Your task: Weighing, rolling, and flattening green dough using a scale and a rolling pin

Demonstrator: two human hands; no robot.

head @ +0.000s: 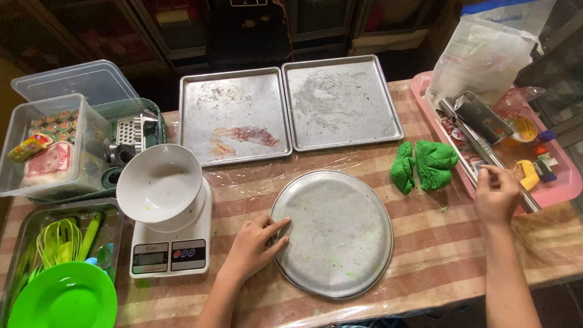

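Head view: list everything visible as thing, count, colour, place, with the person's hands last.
round metal tray: 1, silver, front centre of table
rectangular baking trays: 2, silver, side by side at the back
green dough: 2 lumps, bright green, right of the round tray
kitchen scale: 1, white, left of the round tray
white bowl: 1, on the scale
clear plastic boxes: 2, far left
green plate: 1, front left corner
green whisk: 1, in a metal pan at left
pink tray: 1, right edge, holding tools
plastic bag: 1, clear, back right
left hand: on the round tray's rim
right hand: at the pink tray, touching a metal tool
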